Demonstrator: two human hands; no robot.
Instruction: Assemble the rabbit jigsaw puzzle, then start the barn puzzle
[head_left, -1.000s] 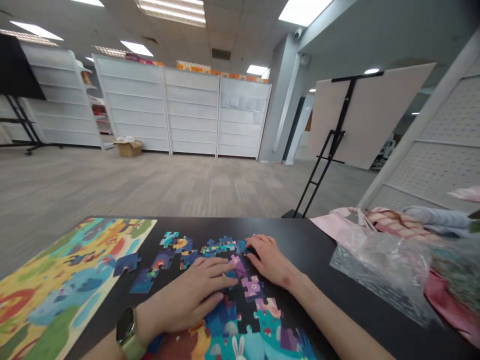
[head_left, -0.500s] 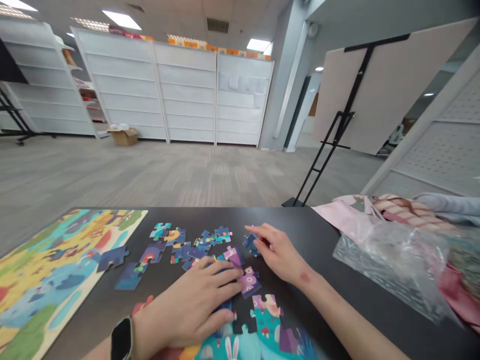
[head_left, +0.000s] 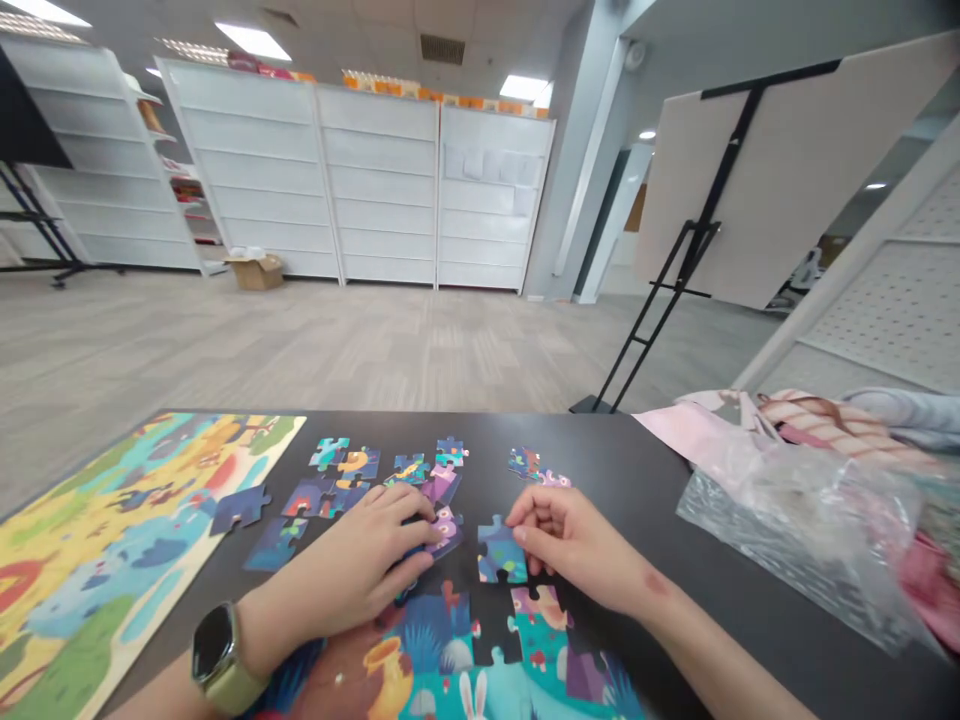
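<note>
My right hand (head_left: 566, 540) is closed, thumb and fingers pinching the edge of a blue jigsaw piece (head_left: 499, 560) just above the gap in the joined puzzle. My left hand (head_left: 367, 550), a watch on its wrist, lies palm down with fingers loosely spread over loose pieces and hides some of them. A purple jigsaw piece (head_left: 448, 530) shows at its fingertips. In front of me, the partly joined puzzle (head_left: 487, 690) has a rabbit's ears and teal ground, with an opening along its far side. Beyond my right hand lie two more loose pieces, one of them dark blue (head_left: 523, 461).
A colourful picture sheet (head_left: 142, 540) covers the table's left side, with a dark jigsaw piece (head_left: 238, 508) on its edge. Several loose pieces lie towards the back. Clear plastic bags (head_left: 795, 530) and cloth items (head_left: 832, 420) are heaped on the right. An easel (head_left: 675, 270) stands beyond.
My right hand has gone from pointing at pieces at the back to pinching a blue piece nearer me. My left hand has slid left, uncovering more of the joined puzzle.
</note>
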